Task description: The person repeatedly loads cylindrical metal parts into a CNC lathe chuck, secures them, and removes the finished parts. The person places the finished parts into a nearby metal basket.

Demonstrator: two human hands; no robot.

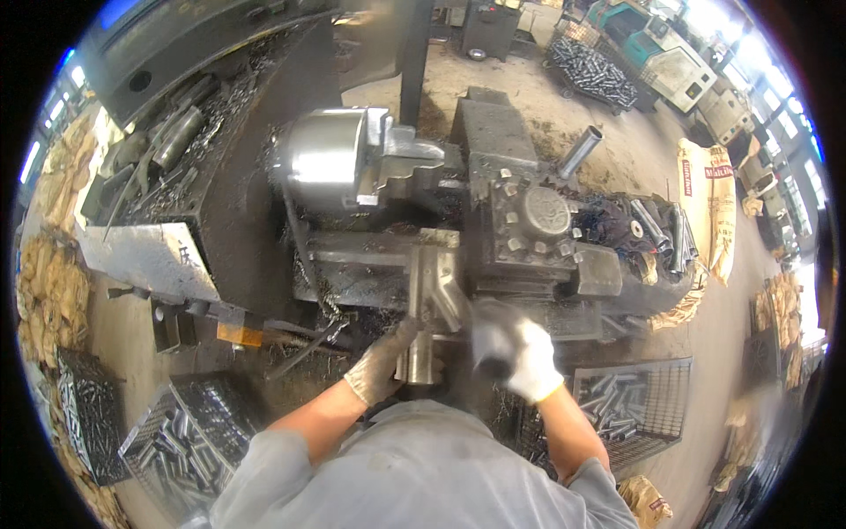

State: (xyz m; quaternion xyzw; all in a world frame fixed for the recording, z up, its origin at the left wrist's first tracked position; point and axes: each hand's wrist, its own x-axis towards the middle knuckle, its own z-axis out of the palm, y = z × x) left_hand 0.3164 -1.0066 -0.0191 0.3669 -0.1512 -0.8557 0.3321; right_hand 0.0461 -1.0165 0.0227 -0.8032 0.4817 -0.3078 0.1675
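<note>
My left hand, in a stained work glove, is wrapped round the lower part of a shiny steel tube just in front of my body. Above it, in line with the tube, is a steel piece with a slanting branch; whether the two are one part I cannot tell. My right hand, in a whiter glove, is beside it to the right, its fingers smeared by motion over a dark grey blur. Beyond the hands stands a lathe with a bright round chuck and a bolted tool post.
Wire baskets of short metal tubes stand at lower left and lower right. Metal shavings hang by the lathe bed. An upright tube stands behind the tool post. Several tubes and a paper sack are at right.
</note>
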